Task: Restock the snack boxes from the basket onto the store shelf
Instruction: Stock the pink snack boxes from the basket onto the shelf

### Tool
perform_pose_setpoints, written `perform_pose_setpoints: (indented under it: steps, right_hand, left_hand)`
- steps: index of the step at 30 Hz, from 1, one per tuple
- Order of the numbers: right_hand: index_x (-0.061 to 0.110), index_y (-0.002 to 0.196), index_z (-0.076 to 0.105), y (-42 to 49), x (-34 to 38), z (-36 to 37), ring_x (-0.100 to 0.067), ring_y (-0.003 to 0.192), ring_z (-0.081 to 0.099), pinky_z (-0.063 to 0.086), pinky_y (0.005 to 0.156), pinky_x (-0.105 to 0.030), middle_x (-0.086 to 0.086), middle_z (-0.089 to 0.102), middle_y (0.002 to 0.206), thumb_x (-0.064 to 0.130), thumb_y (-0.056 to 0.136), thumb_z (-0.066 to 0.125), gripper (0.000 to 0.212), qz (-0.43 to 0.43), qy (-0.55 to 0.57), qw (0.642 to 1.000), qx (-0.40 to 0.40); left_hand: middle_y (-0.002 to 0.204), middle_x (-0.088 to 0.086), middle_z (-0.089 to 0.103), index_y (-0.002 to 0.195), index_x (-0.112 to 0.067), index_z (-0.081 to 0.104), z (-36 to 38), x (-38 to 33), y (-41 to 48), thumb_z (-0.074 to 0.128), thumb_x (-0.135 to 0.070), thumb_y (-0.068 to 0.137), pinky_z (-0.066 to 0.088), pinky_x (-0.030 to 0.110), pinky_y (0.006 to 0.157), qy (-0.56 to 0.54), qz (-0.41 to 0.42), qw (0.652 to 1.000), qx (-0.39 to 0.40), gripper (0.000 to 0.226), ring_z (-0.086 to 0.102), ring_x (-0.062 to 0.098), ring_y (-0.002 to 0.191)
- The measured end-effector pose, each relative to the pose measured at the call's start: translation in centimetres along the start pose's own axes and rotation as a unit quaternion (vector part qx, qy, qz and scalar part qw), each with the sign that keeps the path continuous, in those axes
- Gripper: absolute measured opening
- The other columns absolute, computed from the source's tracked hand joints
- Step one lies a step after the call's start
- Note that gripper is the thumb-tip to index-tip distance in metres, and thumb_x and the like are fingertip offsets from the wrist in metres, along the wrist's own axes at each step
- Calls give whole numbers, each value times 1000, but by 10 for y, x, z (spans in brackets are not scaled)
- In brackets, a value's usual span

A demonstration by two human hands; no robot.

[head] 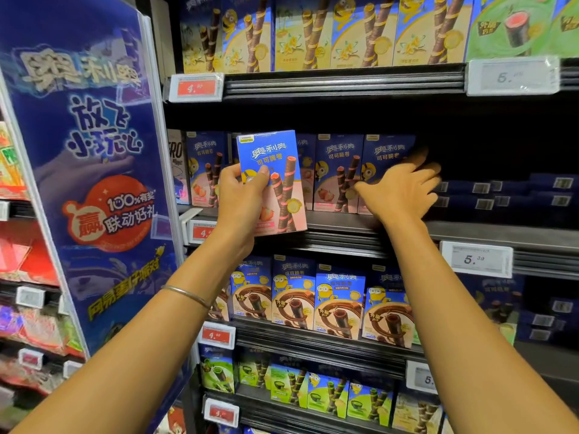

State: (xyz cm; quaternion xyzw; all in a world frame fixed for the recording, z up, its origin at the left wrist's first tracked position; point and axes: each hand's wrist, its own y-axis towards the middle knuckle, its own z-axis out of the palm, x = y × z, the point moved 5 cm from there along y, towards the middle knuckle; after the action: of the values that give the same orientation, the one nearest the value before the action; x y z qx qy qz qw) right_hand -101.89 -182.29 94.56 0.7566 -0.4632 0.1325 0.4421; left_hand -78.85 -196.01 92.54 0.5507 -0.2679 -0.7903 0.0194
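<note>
Hands are up at the store shelf (344, 219). The left hand (242, 195) grips a blue and pink snack box (275, 170), held upright in front of the middle shelf. The right hand (398, 191) is spread wide with nothing in it, touching the last box in the row (387, 158) of the same pink boxes standing there.

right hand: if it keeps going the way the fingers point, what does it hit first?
Likely nothing close: the right hand points up-right into the dark gap beside the rightmost upright strawberry box, above the flat-stacked boxes. Depth there is unclear, so the shelf back is a guess.
</note>
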Motion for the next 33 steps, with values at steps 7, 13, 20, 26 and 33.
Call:
perform_pose_setpoints:
  steps: [7, 13, 20, 26, 33]
  right_hand:
    - [18, 127, 54, -58, 70, -1, -13, 97, 65, 54, 77, -32, 3, 64, 110, 52, 83, 77, 59, -172, 305, 927, 135]
    - [16, 117, 60, -55, 88, 13, 1, 77, 67, 56, 70, -28, 8, 70, 90, 31, 90, 76, 35, -166, 319, 920, 154]
    - [10, 112, 50, -55, 101, 37, -33, 97, 63, 53, 76, -41, -14, 65, 115, 38, 90, 74, 43, -156, 227, 952, 134]
    - [8, 119, 44, -67, 114, 58, -41, 107, 58, 43, 73, -42, -17, 57, 122, 29, 91, 74, 46, -176, 185, 957, 141]
    - [9, 118, 45, -66, 122, 68, -43, 106, 58, 40, 72, -42, -18, 55, 123, 27, 93, 72, 42, -182, 164, 959, 144]
  left_hand:
    - [104, -1, 71, 129, -12, 50, 10, -8, 7, 58, -22, 105, 50, 22, 45, 1, 9, 1000, 28, 27, 72, 6, 68]
    - [114, 4, 64, 129, -10, 54, -4, -13, 28, 51, -33, 109, 56, 28, 75, 131, 90, 987, -4, 31, 69, 5, 92]
    - [156, 26, 26, 156, -8, 24, -50, 4, 65, 76, -32, 90, 36, 50, 115, 361, 73, 922, -118, 87, 34, 45, 142]
    - [161, 31, 15, 162, -14, -2, -49, 20, 87, 80, -29, 87, 37, 62, 115, 402, -18, 912, -79, 111, 29, 53, 145]
    - [158, 31, 26, 159, -11, 7, -63, 29, 94, 76, -19, 91, 38, 63, 113, 398, -43, 910, -105, 98, 36, 52, 142]
